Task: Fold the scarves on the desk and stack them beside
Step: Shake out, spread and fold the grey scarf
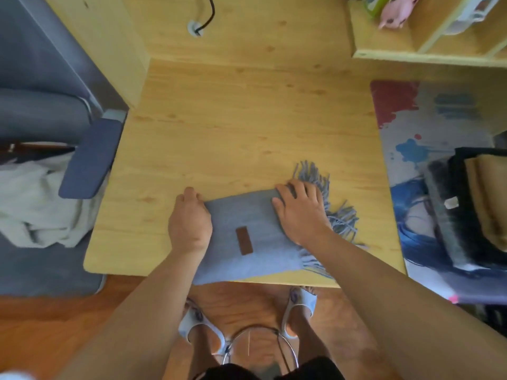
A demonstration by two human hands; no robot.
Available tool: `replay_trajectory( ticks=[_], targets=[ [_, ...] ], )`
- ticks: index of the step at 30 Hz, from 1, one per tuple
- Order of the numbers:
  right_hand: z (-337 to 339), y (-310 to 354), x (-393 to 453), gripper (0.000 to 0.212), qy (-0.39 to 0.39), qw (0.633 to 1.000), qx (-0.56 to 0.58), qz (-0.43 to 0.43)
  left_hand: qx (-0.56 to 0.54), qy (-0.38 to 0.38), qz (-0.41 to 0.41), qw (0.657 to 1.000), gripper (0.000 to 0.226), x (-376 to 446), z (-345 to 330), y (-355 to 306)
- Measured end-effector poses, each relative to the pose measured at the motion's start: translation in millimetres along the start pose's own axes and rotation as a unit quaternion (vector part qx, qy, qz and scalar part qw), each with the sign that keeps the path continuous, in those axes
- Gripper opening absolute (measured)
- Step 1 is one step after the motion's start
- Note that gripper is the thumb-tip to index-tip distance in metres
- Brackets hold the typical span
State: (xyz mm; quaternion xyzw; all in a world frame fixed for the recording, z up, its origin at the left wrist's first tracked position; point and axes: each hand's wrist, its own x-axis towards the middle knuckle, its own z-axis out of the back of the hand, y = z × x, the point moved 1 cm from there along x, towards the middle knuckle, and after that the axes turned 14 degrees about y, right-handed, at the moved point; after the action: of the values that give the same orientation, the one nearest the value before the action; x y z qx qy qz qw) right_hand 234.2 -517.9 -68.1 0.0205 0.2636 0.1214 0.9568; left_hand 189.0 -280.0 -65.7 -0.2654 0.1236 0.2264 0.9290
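Closest in, the left hand [189, 220] curls its fingers over the left edge of the folded grey-blue wool scarf [247, 215], pinching the fabric. The right hand [300, 212] lies flat with fingers spread, pressing the scarf's right end just where the fringe [340, 215] fans out. The scarf sits at the near edge of the pale wooden worktop [233, 133], brown leather label [244, 240] facing up. Folded dark and tan scarves [472, 204] are stacked well off to the right
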Motion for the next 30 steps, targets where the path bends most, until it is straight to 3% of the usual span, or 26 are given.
replay_trajectory(
  ticks=[2,3,5,6,8,10,12,14,17,22,24,27,30],
  targets=[
    [0.4,4.4,3.1,0.051,-0.013,1.0,0.008,-0.011,0.081,-0.062,-0.03,0.994,0.029,-6.4,10.5,-10.6],
    [0.2,7.3,2.9,0.049,-0.016,1.0,0.015,-0.017,0.137,-0.09,-0.089,0.982,0.039,-17.6,14.5,-16.6],
    [-1.8,7.1,1.9,0.049,-0.016,0.999,0.03,-0.018,0.208,-0.061,-0.21,0.953,0.047,-50.0,4.0,-22.1],
    [-2.8,5.5,1.7,0.049,-0.015,0.999,0.041,-0.02,0.223,-0.021,-0.223,0.949,0.049,-63.3,-7.0,-19.5],
    [3.5,6.8,-1.4,0.048,-0.012,0.996,0.065,-0.053,0.232,0.049,-0.177,0.955,0.055,-76.1,-29.4,-6.7],
    [17.4,25.0,-8.7,0.048,-0.032,0.987,0.124,-0.102,0.231,0.064,-0.142,0.96,0.057,-68.4,-41.1,-1.2],
    [21.9,55.6,-27.1,0.053,-0.08,0.988,0.129,-0.022,0.231,0.089,-0.133,0.96,0.06,-58.7,-45.3,-8.0],
    [2.1,70.8,-49.7,0.057,-0.054,0.993,0.046,0.099,0.249,0.105,-0.138,0.953,0.065,-54.7,-49.6,-8.2],
    [-25.6,36.7,-53.7,0.066,0.024,0.998,-0.004,0.062,0.22,0.103,-0.146,0.959,0.058,-52.3,-42.7,-5.0],
    [-19.1,11.1,-49.9,0.072,0.068,0.997,-0.01,0.043,0.088,0.091,0.061,0.99,0.058,-75.3,-21.0,-16.0],
    [-10.0,5.3,-50.2,0.079,0.113,0.993,0.002,0.044,-0.041,0.132,0.089,0.986,0.059,-78.4,-13.3,-23.8],
    [15.7,-5.3,-56.5,0.104,0.183,0.981,0.022,0.056,-0.308,0.218,0.109,0.92,0.057,-72.0,22.7,-47.3],
    [41.5,-15.6,-94.7,0.116,0.168,0.967,0.136,0.137,-0.373,0.23,0.092,0.894,0.054,-71.4,67.3,-86.4]
  ],
)
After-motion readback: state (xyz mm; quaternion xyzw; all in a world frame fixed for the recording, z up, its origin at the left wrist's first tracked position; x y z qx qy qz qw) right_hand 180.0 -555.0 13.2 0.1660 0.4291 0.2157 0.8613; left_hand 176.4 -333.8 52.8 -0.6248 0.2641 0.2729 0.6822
